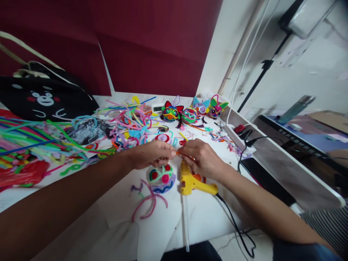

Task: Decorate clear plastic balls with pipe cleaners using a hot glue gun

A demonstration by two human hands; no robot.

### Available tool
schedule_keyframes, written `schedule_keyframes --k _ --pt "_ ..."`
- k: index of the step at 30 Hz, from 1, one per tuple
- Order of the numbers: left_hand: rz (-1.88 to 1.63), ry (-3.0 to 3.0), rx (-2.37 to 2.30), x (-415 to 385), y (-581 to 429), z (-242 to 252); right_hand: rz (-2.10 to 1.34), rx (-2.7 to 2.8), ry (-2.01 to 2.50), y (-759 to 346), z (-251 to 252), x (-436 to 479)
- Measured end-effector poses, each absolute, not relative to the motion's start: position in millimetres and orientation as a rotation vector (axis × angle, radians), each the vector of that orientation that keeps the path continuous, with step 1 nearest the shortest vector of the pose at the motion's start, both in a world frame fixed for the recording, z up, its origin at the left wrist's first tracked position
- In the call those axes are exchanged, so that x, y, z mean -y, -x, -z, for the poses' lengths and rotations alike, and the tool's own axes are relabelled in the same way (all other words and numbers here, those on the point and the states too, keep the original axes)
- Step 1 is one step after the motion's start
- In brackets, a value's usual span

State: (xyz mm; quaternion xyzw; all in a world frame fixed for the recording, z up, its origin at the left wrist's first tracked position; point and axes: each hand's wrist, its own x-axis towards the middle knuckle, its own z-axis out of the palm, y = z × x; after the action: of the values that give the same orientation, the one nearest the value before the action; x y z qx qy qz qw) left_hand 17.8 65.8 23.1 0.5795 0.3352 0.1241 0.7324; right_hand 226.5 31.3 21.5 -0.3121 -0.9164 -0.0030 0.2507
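Both hands meet over the middle of the white table, pinching a short orange pipe cleaner [178, 153] between them. My left hand [153, 154] is closed on its left end with thumb and fingertips. On the other side my right hand [201, 156] grips it with bent fingers, which hide much of it. Just below my left hand lies a round ornament [163, 178] covered in coiled pipe cleaners. A yellow glue gun [187, 179] rests under my right hand, a clear glue stick [185, 221] jutting from its back. Loose pink pipe cleaners [152, 203] lie beside the ornament.
Finished ornaments [189, 115] with ears stand at the back. Piles of pipe cleaners [24, 136] cover the left, before a black bag [46, 96]. A power strip [240, 139], a phone [268, 185] and the gun's black cord [233, 221] are at the right.
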Motion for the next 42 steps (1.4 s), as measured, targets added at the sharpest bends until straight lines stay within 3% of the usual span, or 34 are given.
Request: schedule_keyframes --k 5,8,13,22,29,37,42 --pt "-0.23 -1.236 -0.715 -59.9 -8.1 -24.8 0.439 2.604 0.687 -216.8 -30.0 -27.9" --pt "-0.254 -1.249 -0.715 -56.1 -5.3 -28.5 0.5 2.555 0.713 -209.8 -30.8 -26.4" --pt "-0.595 -1.539 -0.879 -45.0 -3.6 -27.3 0.123 2.399 0.934 -198.0 -27.1 -22.2" --pt "-1.176 -2.688 -0.926 -26.4 6.7 -11.9 -0.365 2.214 1.085 -183.4 -31.0 -14.0" --pt "-1.147 -2.888 -1.003 -19.6 9.5 -7.9 -0.578 2.094 1.083 -182.3 -31.1 -9.0" --pt "-0.917 -2.661 -1.026 -17.6 9.3 -12.5 -0.42 2.25 0.864 -188.6 -31.6 -11.8" --pt "-0.952 -2.752 -1.1 -16.4 9.6 -12.6 -0.742 2.125 1.058 -185.8 -34.4 -12.9"
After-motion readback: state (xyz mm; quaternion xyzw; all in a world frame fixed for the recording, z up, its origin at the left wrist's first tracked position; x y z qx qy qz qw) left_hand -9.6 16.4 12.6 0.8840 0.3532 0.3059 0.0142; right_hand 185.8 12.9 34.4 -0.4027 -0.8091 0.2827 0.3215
